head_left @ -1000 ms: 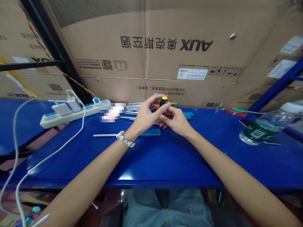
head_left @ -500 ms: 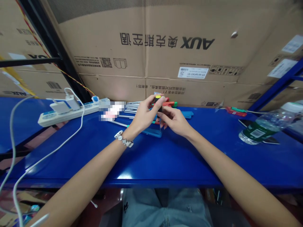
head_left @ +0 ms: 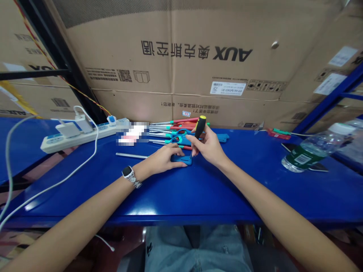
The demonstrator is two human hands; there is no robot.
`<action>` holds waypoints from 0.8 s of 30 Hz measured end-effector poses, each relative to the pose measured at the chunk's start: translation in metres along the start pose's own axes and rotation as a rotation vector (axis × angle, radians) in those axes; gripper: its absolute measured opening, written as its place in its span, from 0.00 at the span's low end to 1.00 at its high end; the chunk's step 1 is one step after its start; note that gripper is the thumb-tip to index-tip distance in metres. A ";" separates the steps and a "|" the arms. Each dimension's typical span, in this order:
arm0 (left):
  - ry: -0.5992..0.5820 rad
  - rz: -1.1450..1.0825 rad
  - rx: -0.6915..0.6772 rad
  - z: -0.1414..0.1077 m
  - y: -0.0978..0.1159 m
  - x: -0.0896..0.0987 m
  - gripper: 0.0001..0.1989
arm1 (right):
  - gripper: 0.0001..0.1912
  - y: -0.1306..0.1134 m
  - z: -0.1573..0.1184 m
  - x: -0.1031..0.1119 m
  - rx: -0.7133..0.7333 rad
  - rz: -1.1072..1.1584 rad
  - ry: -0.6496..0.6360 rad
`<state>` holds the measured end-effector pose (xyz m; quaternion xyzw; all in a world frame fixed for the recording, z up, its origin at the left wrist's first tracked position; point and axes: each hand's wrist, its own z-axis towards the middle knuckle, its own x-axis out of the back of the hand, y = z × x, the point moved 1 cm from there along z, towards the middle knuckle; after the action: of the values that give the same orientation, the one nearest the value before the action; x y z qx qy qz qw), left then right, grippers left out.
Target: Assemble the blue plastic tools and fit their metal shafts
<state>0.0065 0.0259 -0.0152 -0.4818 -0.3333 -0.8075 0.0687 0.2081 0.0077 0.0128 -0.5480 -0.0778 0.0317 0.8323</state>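
My right hand (head_left: pixel 210 145) grips a screwdriver (head_left: pixel 200 126) with a black and yellow handle, tilted, its tip down near the end of a blue stick lighter (head_left: pixel 185 160). That lighter lies flat on the blue table, its metal tube pointing left. My left hand (head_left: pixel 163 158) is closed around its handle, thumb on the near side and fingers on the far side. Whether the screwdriver tip touches the lighter is hard to see. Just behind my hands lie several more stick lighters with red handles (head_left: pixel 185 121) and blue handles (head_left: pixel 222 138), metal tubes to the left.
A white power strip (head_left: pixel 85 135) with chargers and cables is at the left. At the right lie a water bottle (head_left: pixel 307 153), a dark phone (head_left: pixel 319 166) and a small red and green item (head_left: pixel 278 133). Cardboard boxes (head_left: pixel 170 75) wall off the back. The blue table (head_left: pixel 198 196) has a front edge.
My left hand has left the screwdriver's top and moved down-left onto the blue stick lighter. My right hand now grips the screwdriver's handle. The view shifted slightly.
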 end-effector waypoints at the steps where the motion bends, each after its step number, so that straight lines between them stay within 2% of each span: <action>1: 0.008 0.001 0.012 0.000 0.000 0.000 0.15 | 0.25 -0.001 -0.001 0.001 -0.007 0.011 -0.029; 4: 0.021 -0.006 0.041 -0.001 -0.001 -0.002 0.14 | 0.24 -0.005 -0.003 0.007 -0.038 0.058 -0.162; 6: 0.020 -0.021 0.050 -0.001 -0.001 -0.004 0.13 | 0.23 -0.006 -0.001 0.009 -0.053 0.054 -0.201; 8: 0.016 -0.032 0.063 0.000 -0.001 -0.006 0.12 | 0.23 -0.004 0.002 0.006 -0.052 0.019 -0.138; 11: 0.017 -0.032 0.075 0.000 0.000 -0.007 0.12 | 0.26 0.002 0.008 -0.003 -0.040 -0.007 0.024; 13: 0.013 -0.027 0.079 0.000 0.000 -0.007 0.13 | 0.27 0.006 0.010 -0.009 -0.046 -0.010 0.065; 16: 0.003 0.006 0.108 -0.002 0.001 -0.008 0.15 | 0.27 0.005 0.008 -0.007 -0.051 0.004 0.044; 18: -0.018 0.087 0.124 -0.004 0.005 -0.010 0.16 | 0.27 0.000 0.005 0.001 -0.073 0.057 -0.048; 21: -0.021 0.321 0.105 -0.007 0.014 -0.015 0.20 | 0.26 -0.007 0.003 0.009 -0.100 0.067 -0.176; 24: 0.019 0.503 0.077 -0.009 0.022 -0.020 0.27 | 0.24 -0.007 0.006 0.008 -0.037 -0.017 -0.067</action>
<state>0.0201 -0.0006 -0.0238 -0.5391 -0.2328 -0.7561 0.2890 0.2150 0.0118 0.0224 -0.5613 -0.1107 0.0415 0.8192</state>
